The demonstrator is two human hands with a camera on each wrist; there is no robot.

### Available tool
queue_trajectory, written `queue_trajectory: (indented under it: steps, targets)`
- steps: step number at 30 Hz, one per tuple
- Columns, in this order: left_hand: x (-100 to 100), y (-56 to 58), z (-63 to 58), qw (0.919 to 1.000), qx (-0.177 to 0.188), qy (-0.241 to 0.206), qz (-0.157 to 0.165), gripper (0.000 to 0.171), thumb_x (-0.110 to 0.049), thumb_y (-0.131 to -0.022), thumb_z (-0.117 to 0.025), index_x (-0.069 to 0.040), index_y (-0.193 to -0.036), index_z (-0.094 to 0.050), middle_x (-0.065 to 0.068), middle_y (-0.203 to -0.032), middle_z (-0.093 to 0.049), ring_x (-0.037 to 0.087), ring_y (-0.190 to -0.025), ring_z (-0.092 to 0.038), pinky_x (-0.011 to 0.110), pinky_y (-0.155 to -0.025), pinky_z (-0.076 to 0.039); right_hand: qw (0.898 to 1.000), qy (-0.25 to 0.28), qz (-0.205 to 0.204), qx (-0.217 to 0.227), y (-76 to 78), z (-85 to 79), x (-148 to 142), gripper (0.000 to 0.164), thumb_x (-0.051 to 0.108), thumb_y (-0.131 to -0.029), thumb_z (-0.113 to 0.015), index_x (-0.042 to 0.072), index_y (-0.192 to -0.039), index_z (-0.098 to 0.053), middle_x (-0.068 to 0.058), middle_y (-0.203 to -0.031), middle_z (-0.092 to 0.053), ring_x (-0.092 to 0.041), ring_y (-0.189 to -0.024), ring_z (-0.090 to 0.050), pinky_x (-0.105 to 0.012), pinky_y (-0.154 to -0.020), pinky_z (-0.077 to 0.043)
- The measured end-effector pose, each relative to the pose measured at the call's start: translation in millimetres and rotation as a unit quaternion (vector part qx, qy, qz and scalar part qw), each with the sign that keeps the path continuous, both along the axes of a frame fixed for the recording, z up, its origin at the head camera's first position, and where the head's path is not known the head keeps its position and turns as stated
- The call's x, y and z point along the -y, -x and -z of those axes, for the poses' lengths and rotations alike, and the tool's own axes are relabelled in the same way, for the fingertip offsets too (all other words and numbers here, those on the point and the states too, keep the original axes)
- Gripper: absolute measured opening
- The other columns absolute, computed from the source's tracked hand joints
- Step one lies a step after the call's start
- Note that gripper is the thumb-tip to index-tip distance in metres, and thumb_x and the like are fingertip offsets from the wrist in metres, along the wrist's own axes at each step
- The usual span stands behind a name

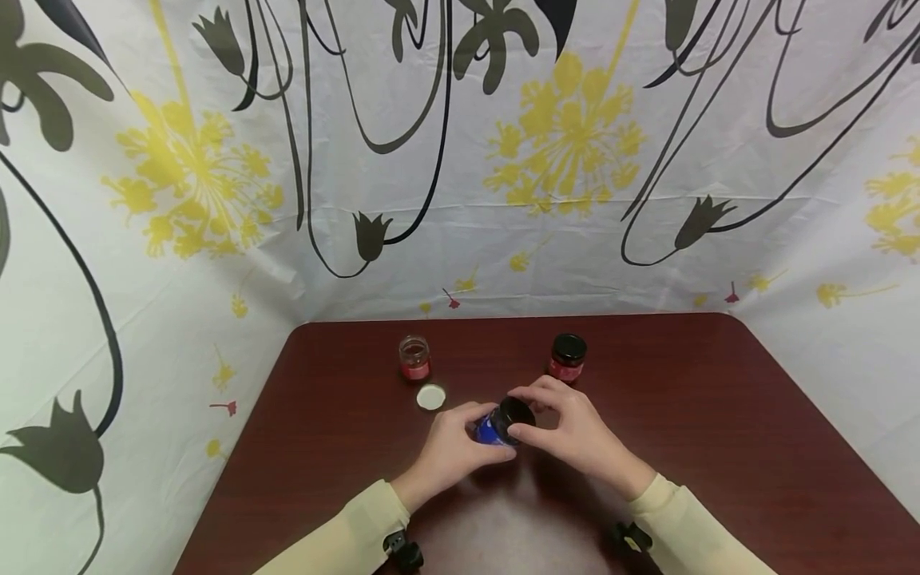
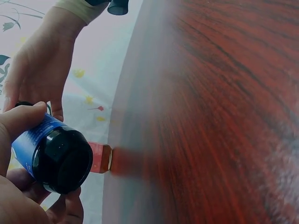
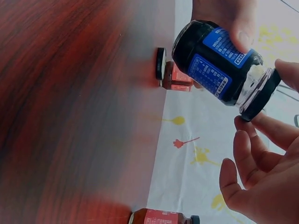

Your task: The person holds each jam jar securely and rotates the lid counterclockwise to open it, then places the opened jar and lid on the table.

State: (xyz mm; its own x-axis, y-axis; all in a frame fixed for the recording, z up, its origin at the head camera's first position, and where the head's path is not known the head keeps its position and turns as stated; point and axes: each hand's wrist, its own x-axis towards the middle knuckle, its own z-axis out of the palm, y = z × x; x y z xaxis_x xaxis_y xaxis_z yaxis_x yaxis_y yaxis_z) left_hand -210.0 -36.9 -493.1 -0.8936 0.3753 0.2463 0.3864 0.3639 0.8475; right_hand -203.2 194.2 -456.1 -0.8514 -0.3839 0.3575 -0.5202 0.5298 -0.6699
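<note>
My left hand (image 1: 460,438) grips a dark glass jar (image 3: 210,70) with a blue label, tilted above the table. Its black lid (image 3: 260,95) is at the jar's mouth, pinched at the edge by the thumb and fingers of my right hand (image 1: 568,419). Clear glass of the neck shows beside the lid in the right wrist view; whether the lid is fastened or loose, I cannot tell. In the left wrist view the dark base of the jar (image 2: 63,161) faces the camera.
On the dark red wooden table (image 1: 345,479), an uncovered red-labelled jar (image 1: 414,359) stands behind my left hand. Near it a lid (image 1: 431,397) lies pale side up. Behind my right hand stands a red-labelled jar with a black lid (image 1: 568,358). Patterned cloth (image 1: 446,176) hangs behind.
</note>
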Motion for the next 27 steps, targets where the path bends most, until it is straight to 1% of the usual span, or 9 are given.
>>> queue_trajectory:
  steps: [5, 9, 15, 16, 20, 27]
  targets:
    - [-0.8, -1.3, -1.0, 1.0000, 0.006, -0.004, -0.002, 0.054, -0.038, -0.074, -0.091, -0.029, -0.123, -0.071, -0.013, -0.107, -0.068, 0.009, -0.092, -0.064, 0.040, -0.080, -0.057, 1.000, -0.006, 0.001, -0.007, 0.3, -1.1, -0.9, 0.047, 0.052, -0.085, -0.078, 0.029, -0.124, -0.069, 0.014, -0.105, -0.062, -0.005, -0.098, -0.061, -0.040, -0.085, -0.053]
    - [-0.9, -1.6, -2.2, 1.0000, 0.003, -0.005, -0.003, 0.054, -0.039, -0.074, -0.090, -0.028, -0.123, -0.071, -0.013, -0.107, -0.068, 0.009, -0.091, -0.063, 0.041, -0.079, -0.057, 1.000, -0.012, 0.005, -0.008, 0.0, -2.8, -1.2, 0.048, 0.052, -0.084, -0.078, 0.029, -0.125, -0.068, 0.015, -0.106, -0.062, -0.005, -0.098, -0.061, -0.037, -0.085, -0.053]
    - [-1.4, -1.8, -2.6, 1.0000, 0.000, -0.002, -0.004, 0.054, -0.040, -0.074, -0.090, -0.028, -0.123, -0.071, -0.013, -0.107, -0.068, 0.008, -0.091, -0.064, 0.039, -0.079, -0.058, 1.000, -0.016, 0.018, -0.003, -1.1, -4.6, -0.5, 0.050, 0.054, -0.085, -0.076, 0.035, -0.129, -0.064, 0.012, -0.105, -0.062, -0.005, -0.096, -0.061, -0.039, -0.084, -0.053]
    - [-1.7, -2.0, -2.4, 1.0000, 0.000, -0.002, -0.005, 0.054, -0.040, -0.074, -0.090, -0.028, -0.123, -0.071, -0.013, -0.107, -0.068, 0.008, -0.091, -0.064, 0.039, -0.079, -0.058, 1.000, -0.017, 0.022, -0.005, -1.1, -4.6, -0.1, 0.049, 0.054, -0.085, -0.076, 0.036, -0.128, -0.064, 0.013, -0.104, -0.062, -0.005, -0.095, -0.061, -0.039, -0.083, -0.053]
    - [-2.3, -1.7, -1.2, 0.9999, -0.007, 0.003, -0.008, 0.055, -0.044, -0.073, -0.090, -0.028, -0.123, -0.071, -0.014, -0.106, -0.068, 0.007, -0.091, -0.064, 0.036, -0.078, -0.058, 0.999, -0.023, 0.035, -0.017, -0.8, -5.6, 2.3, 0.047, 0.057, -0.083, -0.076, 0.031, -0.121, -0.069, 0.014, -0.101, -0.062, -0.005, -0.092, -0.061, -0.040, -0.081, -0.053]
    - [-2.6, -0.5, -0.1, 0.9998, -0.012, 0.012, -0.011, 0.055, -0.039, -0.073, -0.091, -0.029, -0.122, -0.071, -0.014, -0.107, -0.067, 0.006, -0.093, -0.064, 0.032, -0.079, -0.056, 0.998, -0.035, 0.049, -0.031, -1.3, -7.3, 5.2, 0.047, 0.062, -0.080, -0.077, 0.030, -0.113, -0.071, 0.016, -0.097, -0.063, -0.005, -0.089, -0.059, -0.033, -0.077, -0.051]
